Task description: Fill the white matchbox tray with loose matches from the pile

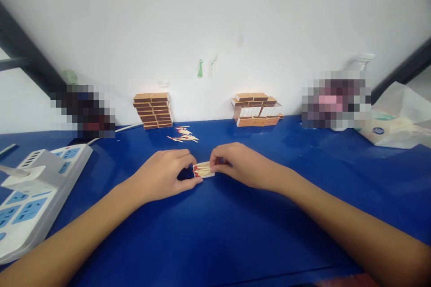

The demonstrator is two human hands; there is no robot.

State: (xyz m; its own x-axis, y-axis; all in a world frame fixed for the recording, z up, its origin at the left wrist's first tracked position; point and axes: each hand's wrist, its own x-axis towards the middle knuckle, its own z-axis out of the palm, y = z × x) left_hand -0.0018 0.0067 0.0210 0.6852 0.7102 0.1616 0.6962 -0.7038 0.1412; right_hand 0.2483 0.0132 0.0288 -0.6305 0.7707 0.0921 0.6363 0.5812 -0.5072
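A small white matchbox tray lies on the blue table in front of me, filled with red-tipped matches. My left hand grips the tray's left end, thumb at the near side and fingers at the far side. At the right end, my right hand has its thumb and fingers pinched on the ends of the matches; its fingertips partly cover that end of the tray. Just beyond the tray is a loose pile of matches with red heads, scattered on the table.
Against the wall stand a left stack of matchboxes and a right stack with white pieces in its middle. A power strip with a plugged-in adapter is at left. A tissue pack in clear plastic sits far right.
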